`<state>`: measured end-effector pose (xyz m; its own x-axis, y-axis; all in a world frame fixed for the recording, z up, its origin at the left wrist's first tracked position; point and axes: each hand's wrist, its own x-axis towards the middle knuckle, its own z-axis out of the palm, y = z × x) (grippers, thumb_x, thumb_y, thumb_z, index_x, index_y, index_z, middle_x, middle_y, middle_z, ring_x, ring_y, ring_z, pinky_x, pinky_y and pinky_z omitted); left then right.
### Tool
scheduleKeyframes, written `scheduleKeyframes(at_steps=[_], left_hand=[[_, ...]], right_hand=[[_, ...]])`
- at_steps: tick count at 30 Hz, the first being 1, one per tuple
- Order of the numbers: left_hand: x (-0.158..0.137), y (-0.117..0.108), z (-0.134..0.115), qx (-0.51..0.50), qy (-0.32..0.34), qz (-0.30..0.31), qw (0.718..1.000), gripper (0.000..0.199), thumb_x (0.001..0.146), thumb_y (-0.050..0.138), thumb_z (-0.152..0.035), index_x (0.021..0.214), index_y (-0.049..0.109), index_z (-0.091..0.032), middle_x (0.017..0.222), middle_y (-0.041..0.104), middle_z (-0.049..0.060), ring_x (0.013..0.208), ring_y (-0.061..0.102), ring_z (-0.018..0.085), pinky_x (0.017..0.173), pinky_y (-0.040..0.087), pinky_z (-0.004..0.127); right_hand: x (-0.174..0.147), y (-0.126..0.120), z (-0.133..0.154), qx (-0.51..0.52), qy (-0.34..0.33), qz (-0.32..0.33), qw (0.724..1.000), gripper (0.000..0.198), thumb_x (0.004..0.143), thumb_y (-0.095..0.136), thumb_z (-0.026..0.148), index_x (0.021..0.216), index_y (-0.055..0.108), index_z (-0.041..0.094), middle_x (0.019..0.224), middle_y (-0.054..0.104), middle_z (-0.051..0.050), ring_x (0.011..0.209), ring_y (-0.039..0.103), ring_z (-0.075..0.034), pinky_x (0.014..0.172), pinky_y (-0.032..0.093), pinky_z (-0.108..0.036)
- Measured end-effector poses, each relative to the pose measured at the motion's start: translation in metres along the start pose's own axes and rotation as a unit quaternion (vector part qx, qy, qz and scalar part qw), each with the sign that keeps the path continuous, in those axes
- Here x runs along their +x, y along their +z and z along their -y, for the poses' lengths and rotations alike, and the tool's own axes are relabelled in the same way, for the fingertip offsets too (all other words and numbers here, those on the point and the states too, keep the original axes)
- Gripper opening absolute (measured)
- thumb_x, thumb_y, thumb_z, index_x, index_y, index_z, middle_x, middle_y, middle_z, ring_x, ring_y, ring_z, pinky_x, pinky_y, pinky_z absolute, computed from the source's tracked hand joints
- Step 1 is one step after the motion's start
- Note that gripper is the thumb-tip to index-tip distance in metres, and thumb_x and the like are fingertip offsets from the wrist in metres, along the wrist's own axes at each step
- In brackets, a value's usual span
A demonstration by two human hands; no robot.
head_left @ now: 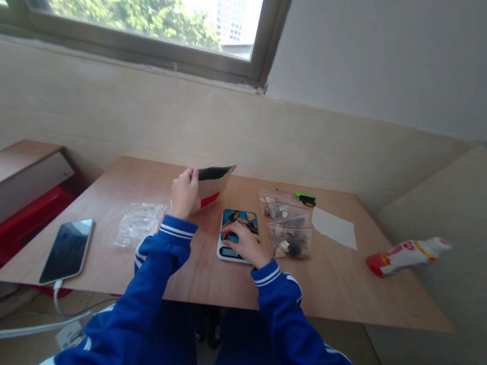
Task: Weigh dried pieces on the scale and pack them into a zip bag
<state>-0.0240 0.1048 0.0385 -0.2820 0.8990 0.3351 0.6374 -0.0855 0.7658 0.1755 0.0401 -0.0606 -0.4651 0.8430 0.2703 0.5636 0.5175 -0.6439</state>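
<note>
Nearby, zip bags (291, 236) lie between the scale (229, 253) and white paper (335, 227).

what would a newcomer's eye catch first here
Probably the blue-topped white digital scale midway along the wooden table, brown pieces on it beneath the right hand. To its left, the left hand holds an open brown pouch with a red patch. A red-and-white bottle is near the table's right edge.

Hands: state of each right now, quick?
Left hand: closed, holding the bag by its edge.
Right hand: fingers over the scale, at the pieces; can't tell if gripping one.
</note>
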Motion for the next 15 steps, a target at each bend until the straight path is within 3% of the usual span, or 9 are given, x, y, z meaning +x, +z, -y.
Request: scheduleKeyframes(at_steps=[4, 9, 15], left_hand=[[0.02, 0.0, 0.005, -0.002, -0.017, -0.008, 1.0, 0.033, 0.094, 0.038, -0.032, 0.096, 0.067, -0.018, 0.103, 0.07, 0.016, 0.1, 0.064, 0.03, 0.083, 0.044, 0.037], [0.033, 0.004, 0.017, -0.043, -0.012, -0.022, 0.999, 0.039, 0.097, 0.028, -0.035, 0.096, 0.063, -0.018, 0.104, 0.069, 0.015, 0.102, 0.063, 0.027, 0.088, 0.044, 0.036], [0.025, 0.007, 0.022, -0.106, 0.015, -0.053, 0.993, 0.044, 0.097, 0.022, -0.043, 0.108, 0.053, -0.013, 0.113, 0.062, 0.017, 0.11, 0.058, 0.023, 0.094, 0.041, 0.035]], right_hand=[[0.004, 0.024, -0.017, -0.135, 0.0, 0.001, 0.991, 0.021, 0.078, 0.062, 0.002, 0.09, 0.068, 0.018, 0.095, 0.068, -0.006, 0.098, 0.062, -0.021, 0.091, 0.039, -0.039], [-0.002, 0.021, -0.016, -0.143, 0.0, -0.029, 0.989, 0.019, 0.082, 0.057, 0.004, 0.086, 0.068, 0.019, 0.095, 0.07, -0.006, 0.1, 0.061, -0.022, 0.094, 0.034, -0.04], [-0.042, -0.003, 0.011, -0.055, 0.048, -0.201, 0.977, 0.019, 0.091, 0.05, 0.022, 0.095, 0.068, 0.022, 0.099, 0.071, -0.006, 0.099, 0.061, -0.022, 0.091, 0.038, -0.039]])
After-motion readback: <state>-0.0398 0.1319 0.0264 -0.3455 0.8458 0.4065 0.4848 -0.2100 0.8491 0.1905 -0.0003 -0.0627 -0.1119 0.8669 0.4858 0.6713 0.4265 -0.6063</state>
